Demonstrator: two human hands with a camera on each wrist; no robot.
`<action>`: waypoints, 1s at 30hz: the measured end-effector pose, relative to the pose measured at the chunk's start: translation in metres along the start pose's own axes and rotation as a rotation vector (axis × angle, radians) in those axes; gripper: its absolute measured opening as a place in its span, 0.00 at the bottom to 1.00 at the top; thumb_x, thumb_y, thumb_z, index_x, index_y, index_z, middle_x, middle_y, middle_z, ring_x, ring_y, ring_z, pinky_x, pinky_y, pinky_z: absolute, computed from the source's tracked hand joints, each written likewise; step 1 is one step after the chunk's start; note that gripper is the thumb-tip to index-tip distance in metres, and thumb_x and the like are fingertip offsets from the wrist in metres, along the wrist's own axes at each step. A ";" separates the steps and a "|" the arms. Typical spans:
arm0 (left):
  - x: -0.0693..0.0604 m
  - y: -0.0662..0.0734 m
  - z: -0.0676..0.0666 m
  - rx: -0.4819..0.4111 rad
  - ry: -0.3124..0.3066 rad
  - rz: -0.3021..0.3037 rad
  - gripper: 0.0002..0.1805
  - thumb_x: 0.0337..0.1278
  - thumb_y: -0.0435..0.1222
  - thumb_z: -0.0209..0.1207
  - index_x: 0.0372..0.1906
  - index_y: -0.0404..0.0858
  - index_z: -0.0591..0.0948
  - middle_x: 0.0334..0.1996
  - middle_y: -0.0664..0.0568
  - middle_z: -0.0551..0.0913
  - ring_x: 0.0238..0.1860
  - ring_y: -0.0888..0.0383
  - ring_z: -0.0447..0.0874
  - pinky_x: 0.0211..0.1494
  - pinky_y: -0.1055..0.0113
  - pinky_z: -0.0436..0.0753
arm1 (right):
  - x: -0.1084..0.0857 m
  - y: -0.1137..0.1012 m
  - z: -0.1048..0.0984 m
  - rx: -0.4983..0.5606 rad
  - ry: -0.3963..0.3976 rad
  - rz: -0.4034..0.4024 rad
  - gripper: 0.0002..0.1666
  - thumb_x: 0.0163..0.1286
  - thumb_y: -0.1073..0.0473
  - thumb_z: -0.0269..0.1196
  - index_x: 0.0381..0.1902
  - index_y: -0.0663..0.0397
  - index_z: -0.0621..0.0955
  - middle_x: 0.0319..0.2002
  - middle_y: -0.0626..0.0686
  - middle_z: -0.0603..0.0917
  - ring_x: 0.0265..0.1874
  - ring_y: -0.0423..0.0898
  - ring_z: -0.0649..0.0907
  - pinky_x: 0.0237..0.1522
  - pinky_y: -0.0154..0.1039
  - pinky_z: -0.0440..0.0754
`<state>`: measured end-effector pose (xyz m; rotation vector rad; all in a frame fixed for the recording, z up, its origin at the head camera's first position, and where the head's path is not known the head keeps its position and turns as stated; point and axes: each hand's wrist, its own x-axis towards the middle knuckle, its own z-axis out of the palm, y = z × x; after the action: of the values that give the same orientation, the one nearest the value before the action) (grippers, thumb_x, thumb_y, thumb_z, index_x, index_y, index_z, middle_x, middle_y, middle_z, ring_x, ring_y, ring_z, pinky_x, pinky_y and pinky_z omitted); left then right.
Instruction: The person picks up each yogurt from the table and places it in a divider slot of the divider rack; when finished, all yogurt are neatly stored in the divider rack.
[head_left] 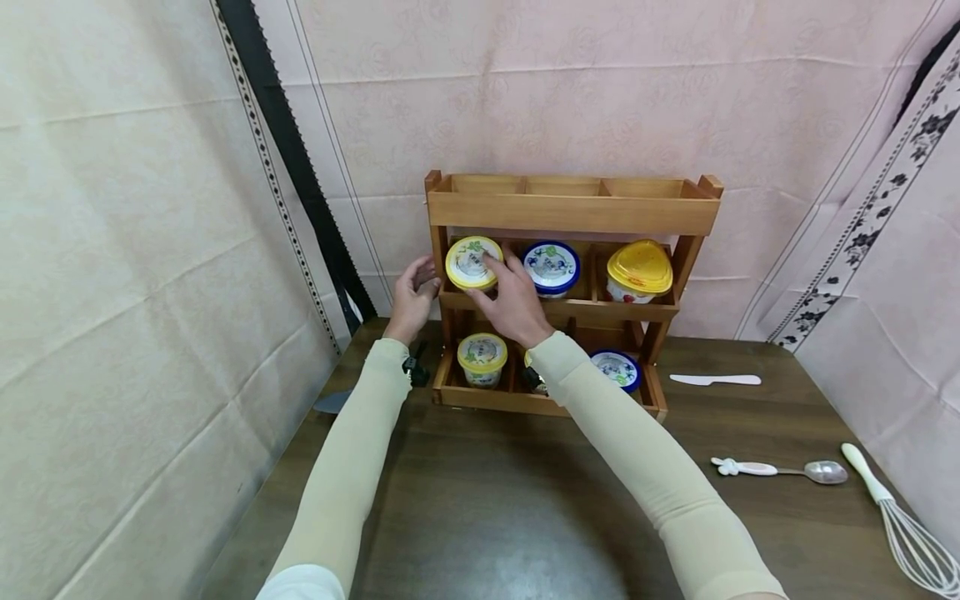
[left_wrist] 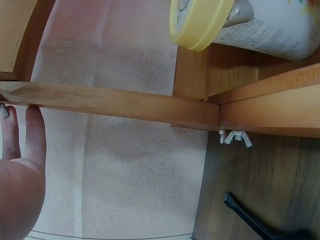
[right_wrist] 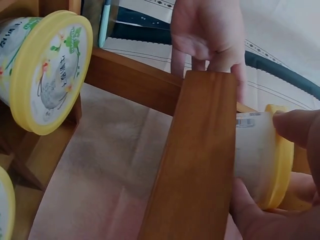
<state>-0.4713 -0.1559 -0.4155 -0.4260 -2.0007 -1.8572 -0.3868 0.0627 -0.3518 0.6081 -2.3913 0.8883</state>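
Note:
My right hand (head_left: 513, 300) grips a round yellow-lidded tub (head_left: 471, 260) in the left compartment of the wooden rack's (head_left: 577, 212) middle shelf. In the right wrist view, its fingers lie on the lid and side of that tub (right_wrist: 257, 155). My left hand (head_left: 412, 300) is at the rack's left side, and in the left wrist view its straight fingers (left_wrist: 36, 132) reach the wooden side bar (left_wrist: 110, 102). A blue-lidded tub (head_left: 551, 267) sits to the right of the gripped tub. Further right stands a tub with a yellow domed lid (head_left: 640, 268).
The bottom shelf holds a yellow-lidded tub (head_left: 482, 358), a blue-lidded tub (head_left: 617, 368) and another, mostly hidden by my right wrist. On the table's right lie a white-handled knife (head_left: 716, 380), a spoon (head_left: 780, 470) and a whisk (head_left: 903, 525). A dark utensil (left_wrist: 260, 225) lies left of the rack.

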 end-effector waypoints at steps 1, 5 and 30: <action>0.000 0.000 0.000 -0.001 0.000 -0.002 0.27 0.77 0.29 0.58 0.75 0.46 0.74 0.67 0.44 0.78 0.69 0.50 0.78 0.72 0.54 0.82 | 0.000 0.000 0.001 -0.008 -0.006 0.009 0.41 0.73 0.47 0.71 0.77 0.55 0.73 0.82 0.65 0.62 0.81 0.58 0.64 0.80 0.53 0.70; 0.001 0.002 0.001 -0.008 -0.006 -0.007 0.26 0.77 0.29 0.58 0.75 0.46 0.74 0.68 0.45 0.78 0.70 0.50 0.78 0.73 0.55 0.81 | -0.001 0.001 0.001 -0.021 -0.018 0.027 0.41 0.74 0.48 0.70 0.78 0.56 0.71 0.82 0.66 0.60 0.82 0.59 0.63 0.80 0.53 0.69; -0.015 0.022 -0.001 0.128 0.009 -0.019 0.28 0.78 0.28 0.54 0.77 0.42 0.71 0.72 0.42 0.75 0.74 0.47 0.73 0.80 0.51 0.73 | -0.061 -0.009 -0.035 0.201 -0.166 0.059 0.43 0.77 0.41 0.65 0.81 0.50 0.66 0.83 0.61 0.60 0.76 0.58 0.71 0.64 0.52 0.86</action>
<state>-0.4480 -0.1544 -0.4030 -0.3626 -2.1101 -1.7263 -0.3241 0.0943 -0.3613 0.7157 -2.4962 1.1553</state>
